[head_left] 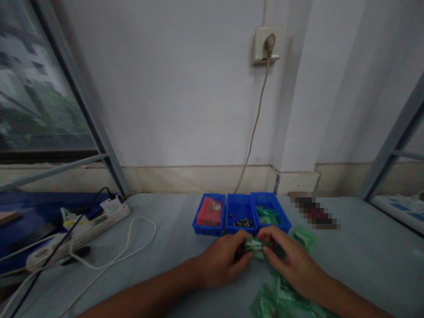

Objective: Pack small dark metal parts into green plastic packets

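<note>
Between my two hands is a small green plastic bag (254,245), with something pale showing through it. The fingers of my left hand (222,259) pinch its left end. On the other side, my right hand (294,263) grips its right end with thumb and fingers. What lies inside the bag is too blurred to name. More green plastic bags (265,304) lie on the table below my right hand, partly hidden by it. Just beyond my hands stand three blue bins: one with red bags (209,212), one with small metal parts (243,222), one with green bags (266,215).
A white power strip (82,234) with plugs and loose cables (122,258) lies on the left of the table (172,221). Behind the bins, a cord (255,123) runs up to a wall socket (265,46). Grey metal posts rise at both sides.
</note>
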Tool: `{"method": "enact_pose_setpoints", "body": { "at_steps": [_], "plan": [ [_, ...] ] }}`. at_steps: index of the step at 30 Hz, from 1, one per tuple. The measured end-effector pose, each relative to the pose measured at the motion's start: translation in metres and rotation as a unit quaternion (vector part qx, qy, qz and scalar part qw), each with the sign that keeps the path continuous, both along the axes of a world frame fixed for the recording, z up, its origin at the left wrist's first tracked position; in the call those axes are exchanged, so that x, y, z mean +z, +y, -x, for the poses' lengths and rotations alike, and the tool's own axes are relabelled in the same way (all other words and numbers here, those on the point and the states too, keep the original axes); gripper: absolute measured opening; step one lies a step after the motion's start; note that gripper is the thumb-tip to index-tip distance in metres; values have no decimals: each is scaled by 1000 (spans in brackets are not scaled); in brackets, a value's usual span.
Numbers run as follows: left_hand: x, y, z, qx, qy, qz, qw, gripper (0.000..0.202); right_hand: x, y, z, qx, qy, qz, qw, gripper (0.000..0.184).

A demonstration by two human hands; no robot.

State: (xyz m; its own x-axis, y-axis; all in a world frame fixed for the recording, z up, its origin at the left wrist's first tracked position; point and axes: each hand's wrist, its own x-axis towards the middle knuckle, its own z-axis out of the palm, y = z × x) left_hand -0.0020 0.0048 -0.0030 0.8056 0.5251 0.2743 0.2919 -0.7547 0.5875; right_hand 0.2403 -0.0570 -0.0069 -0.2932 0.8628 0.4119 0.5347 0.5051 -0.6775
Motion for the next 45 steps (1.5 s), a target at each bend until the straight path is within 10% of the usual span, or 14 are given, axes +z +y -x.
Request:
{"method": "enact_pose_setpoints", "body": {
  "at_steps": [7,16,27,39,45],
  "plan": [
    [-10,2,3,-7,-30,-35,999,62,-4,1,1,-25,18,0,1000,19],
    [3,2,0,1,-36,52,998,9,-1,1,2,11,-7,36,999,16],
    [-5,6,-2,22,8,-6,1000,34,0,0,0,-4,9,21,1000,7],
    [-1,3,-3,18,-27,108,994,47,-6,5,2,47,-31,-39,998,44],
    [-2,5,-3,10,-34,127,991,55,-2,0,-2,73,-23,-24,997,16]
  ]
}}
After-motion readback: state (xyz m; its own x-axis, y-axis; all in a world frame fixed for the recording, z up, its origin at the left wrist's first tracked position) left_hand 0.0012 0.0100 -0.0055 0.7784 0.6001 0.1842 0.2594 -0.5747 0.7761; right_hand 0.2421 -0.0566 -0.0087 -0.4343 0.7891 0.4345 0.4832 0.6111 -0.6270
